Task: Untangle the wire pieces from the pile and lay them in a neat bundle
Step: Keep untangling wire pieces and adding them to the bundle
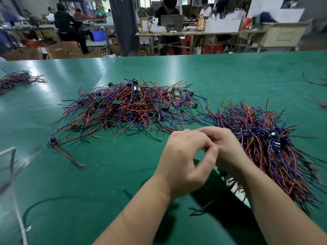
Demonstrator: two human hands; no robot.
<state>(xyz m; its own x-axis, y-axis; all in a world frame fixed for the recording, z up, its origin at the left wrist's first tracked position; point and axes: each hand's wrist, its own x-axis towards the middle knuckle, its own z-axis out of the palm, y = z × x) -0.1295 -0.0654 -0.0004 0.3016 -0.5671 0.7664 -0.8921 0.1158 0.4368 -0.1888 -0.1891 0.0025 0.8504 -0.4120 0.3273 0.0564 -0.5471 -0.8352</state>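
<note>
Green table [106,183], bundle [276,152] beside right hand [225,147]

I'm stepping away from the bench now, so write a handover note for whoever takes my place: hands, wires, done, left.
Hands: left hand and right hand meet with fingers curled above the table; blur hides whether a wire is in their grip.
Wires: tangled pile mid-table, beyond the hands; neat bundle to their right, already large.
Done: many pieces bundled.
Left: the whole pile, plus a loose piece at its near-left edge.
</note>
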